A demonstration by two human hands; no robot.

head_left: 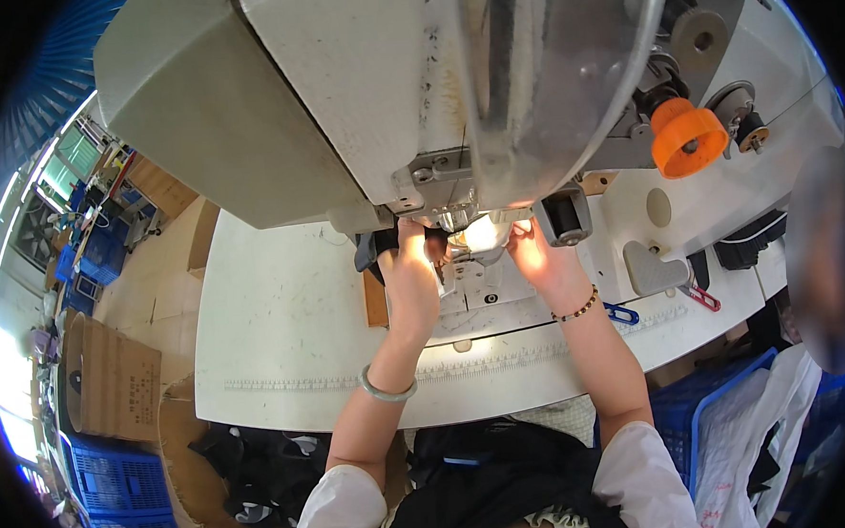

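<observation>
A large industrial sewing machine (356, 86) fills the upper middle of the head view, its lamp glowing over the needle area (483, 234). To the left of the needle, my left hand (411, 279) is closed around a dark piece of fabric (435, 244). My right hand (543, 260) is just right of the presser foot, fingers bent and pressed together under the machine head. Glare and the machine hide what those fingertips grip, if anything. A bracelet is on each wrist. Below the needle lies the metal plate (471, 285).
The white table (282, 310) carries a printed ruler scale along its front. Blue-handled snips (622, 314) and a red-handled tool (701, 297) lie to the right. An orange knob (688, 137) sticks out above. A carton (186, 458) of black garments stands lower left, a blue crate (675, 432) lower right.
</observation>
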